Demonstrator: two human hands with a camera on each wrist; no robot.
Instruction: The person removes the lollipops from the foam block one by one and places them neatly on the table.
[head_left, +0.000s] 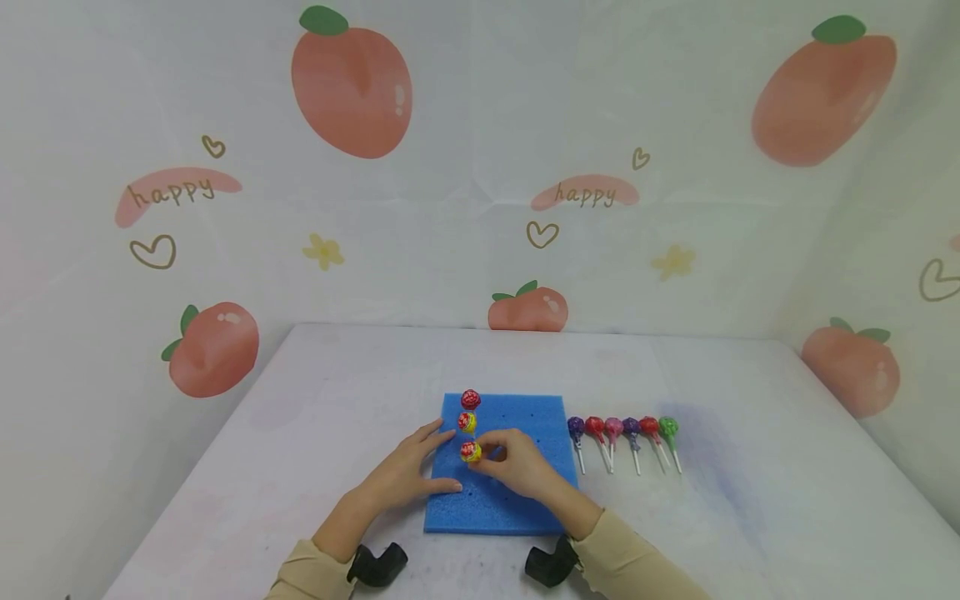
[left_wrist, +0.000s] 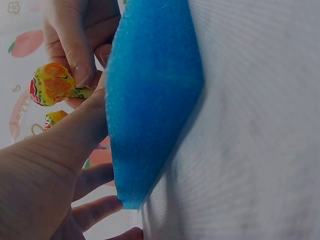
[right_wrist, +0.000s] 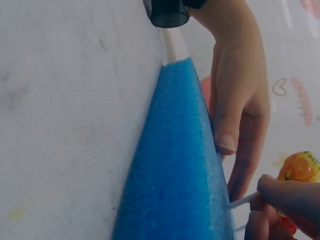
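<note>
On the blue foam board [head_left: 517, 500], a red lollipop [head_left: 470, 400] and a yellow-red lollipop [head_left: 467, 422] stand near the left side. My right hand [head_left: 521, 468] pinches another yellow-red lollipop [head_left: 470, 452] just below its head; in the right wrist view its white stick [right_wrist: 243, 200] meets the foam [right_wrist: 170, 150]. My left hand [head_left: 401, 473] rests with fingers spread on the board's left edge, its thumb on the top face. The left wrist view shows the held lollipop [left_wrist: 52, 84] beside my left thumb.
Several wrapped lollipops, purple, red [head_left: 595, 427], pink and green [head_left: 668, 427], lie in a row right of the board on the white table [head_left: 337, 375]. Small holes dot the board. A white cloth [head_left: 450, 208] printed with peaches hangs behind.
</note>
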